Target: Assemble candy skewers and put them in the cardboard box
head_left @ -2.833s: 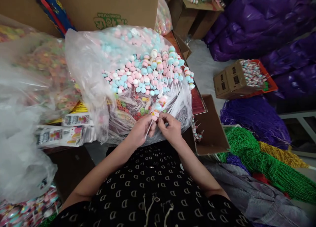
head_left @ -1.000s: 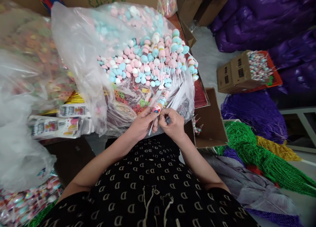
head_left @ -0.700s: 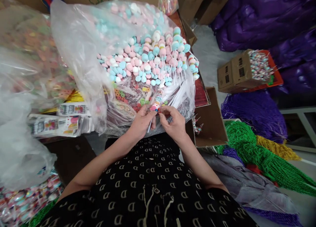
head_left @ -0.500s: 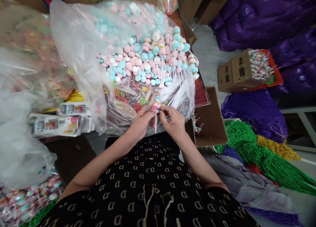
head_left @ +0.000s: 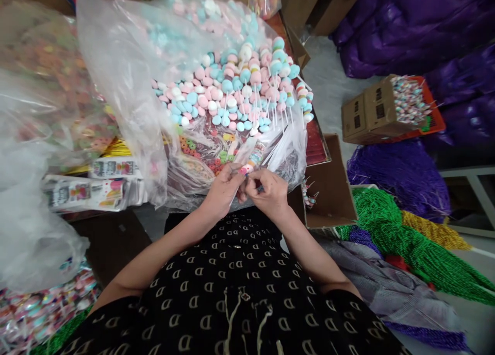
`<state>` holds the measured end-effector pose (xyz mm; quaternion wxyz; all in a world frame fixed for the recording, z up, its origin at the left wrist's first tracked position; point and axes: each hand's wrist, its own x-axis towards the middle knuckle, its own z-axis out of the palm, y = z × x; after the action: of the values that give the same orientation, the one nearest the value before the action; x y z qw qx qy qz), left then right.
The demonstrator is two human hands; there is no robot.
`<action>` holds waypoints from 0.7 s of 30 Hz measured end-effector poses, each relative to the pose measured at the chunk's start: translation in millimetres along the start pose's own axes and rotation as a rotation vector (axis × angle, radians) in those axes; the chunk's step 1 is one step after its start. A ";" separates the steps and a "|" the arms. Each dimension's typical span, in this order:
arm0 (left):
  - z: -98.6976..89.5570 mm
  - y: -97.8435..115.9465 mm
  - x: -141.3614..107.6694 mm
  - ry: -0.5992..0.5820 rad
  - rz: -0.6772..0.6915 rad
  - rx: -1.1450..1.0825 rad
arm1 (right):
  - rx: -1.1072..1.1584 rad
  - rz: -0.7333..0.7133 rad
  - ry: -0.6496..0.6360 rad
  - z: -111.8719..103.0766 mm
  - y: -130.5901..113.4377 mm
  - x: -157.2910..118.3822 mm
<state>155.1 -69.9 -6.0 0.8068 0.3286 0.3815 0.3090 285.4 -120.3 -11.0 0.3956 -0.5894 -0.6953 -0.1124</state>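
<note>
A candy stick in a clear printed wrapper [head_left: 255, 155] leans up and to the right between my hands, its coloured candies showing through. My left hand [head_left: 223, 191] is closed around its lower end, and the white stick comes out below the fingers. At the wrapper's gathered lower end, my right hand [head_left: 268, 192] pinches with thumb and forefinger; a small blue bit shows there. Just beyond lie pink, blue and white candies [head_left: 211, 95] on a plastic bag. Several unwrapped candy sticks [head_left: 276, 66] lie on them at the right.
Ring-shaped candies [head_left: 189, 146] lie in plastic nearer me. Printed wrappers [head_left: 85, 191] are stacked at the left, near a large clear bag [head_left: 58, 97]. An open cardboard box [head_left: 332, 185] stands right of the table. Farther right are a candy-filled box [head_left: 363, 115] and green strands [head_left: 381, 210].
The wrapped candy stick has tilted from upright to leaning right at its top. My right hand has moved slightly down and left, with its fingers drawn closer to my left hand.
</note>
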 end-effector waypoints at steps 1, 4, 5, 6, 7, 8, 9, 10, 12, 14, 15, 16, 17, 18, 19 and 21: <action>-1.2 -1.3 -0.5 -0.004 0.022 0.017 | 0.008 -0.001 -0.003 0.1 -0.5 -2.3; -5.2 -4.6 -1.9 -0.039 0.090 0.089 | 0.082 0.050 -0.049 -2.7 0.4 -9.4; -6.3 -5.3 -2.1 -0.051 0.115 0.118 | 0.130 0.107 -0.081 -4.6 0.9 -11.0; -7.0 -5.7 -2.0 -0.059 0.139 0.143 | 0.192 0.191 -0.120 -6.9 1.1 -11.9; -7.3 -5.6 -1.8 -0.061 0.162 0.161 | 0.264 0.297 -0.158 -9.2 0.5 -12.2; -7.2 -5.2 -1.5 -0.056 0.182 0.171 | 0.344 0.412 -0.188 -11.4 -0.9 -11.8; -6.7 -4.3 -1.1 -0.049 0.199 0.172 | 0.429 0.521 -0.210 -13.2 -3.3 -11.2; -5.9 -3.1 -0.7 -0.036 0.214 0.169 | 0.515 0.612 -0.226 -14.4 -6.6 -10.5; -4.2 -0.3 -0.1 0.000 0.245 0.162 | 0.666 0.720 -0.243 -14.2 -14.6 -10.0; -3.4 1.9 0.4 0.047 0.272 0.158 | 0.747 0.761 -0.255 -10.9 -22.3 -11.9; -3.6 2.5 0.7 0.066 0.275 0.158 | 0.763 0.775 -0.260 -8.4 -25.2 -14.0; -4.2 2.8 1.1 0.076 0.269 0.160 | 0.769 0.792 -0.262 -5.5 -27.4 -16.9; -5.2 2.8 1.5 0.075 0.258 0.164 | 0.775 0.812 -0.262 -2.7 -28.9 -20.4; -6.3 2.7 1.9 0.064 0.246 0.170 | 0.783 0.835 -0.258 0.1 -29.7 -24.4; -7.4 2.7 2.0 0.045 0.233 0.181 | 0.793 0.860 -0.249 2.6 -30.1 -28.5; -8.6 3.3 1.3 -0.011 0.204 0.225 | 0.806 0.908 -0.219 6.2 -30.4 -36.1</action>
<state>147.9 -64.4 -8.3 0.7313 0.4558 0.3740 0.3430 254.9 -151.3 -30.3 0.5221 -0.6388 -0.3994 0.3998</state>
